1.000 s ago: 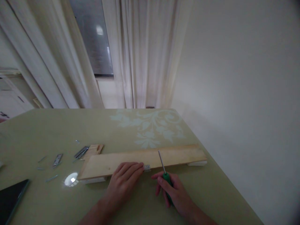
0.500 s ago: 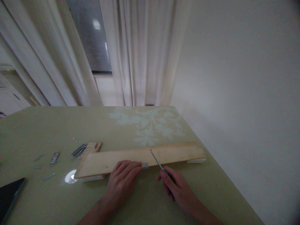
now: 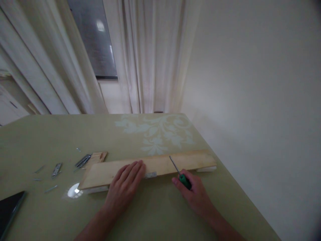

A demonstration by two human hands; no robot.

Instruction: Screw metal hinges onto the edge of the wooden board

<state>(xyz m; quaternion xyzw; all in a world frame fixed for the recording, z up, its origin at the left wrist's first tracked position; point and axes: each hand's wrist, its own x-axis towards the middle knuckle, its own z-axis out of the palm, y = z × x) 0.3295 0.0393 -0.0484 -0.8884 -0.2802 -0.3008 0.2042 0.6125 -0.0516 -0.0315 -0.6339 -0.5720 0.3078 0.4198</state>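
Observation:
A long pale wooden board [image 3: 160, 164] lies across the table, raised on wooden pieces near its two ends. My left hand [image 3: 126, 182] rests flat on its near edge, fingers stretched out and side by side. Just right of those fingertips, a small metal plate with holes [image 3: 150, 175] sits at the board's near edge. My right hand [image 3: 194, 190] is wrapped round the green handle of a screwdriver [image 3: 185, 181]. Its shaft slants up and left over the board, with the tip away from the plate.
Left of the board are a shorter wood piece [image 3: 96, 158], stacked metal strips [image 3: 83, 161], a metal hinge-like plate [image 3: 57, 170] and several screws [image 3: 50, 188]. A dark flat device [image 3: 11, 209] lies at the left edge. A wall [image 3: 250, 100] borders the table's right side.
My left hand has shifted left and flattened on the board, uncovering more of the metal plate. The screwdriver has moved right, and more of its green handle shows.

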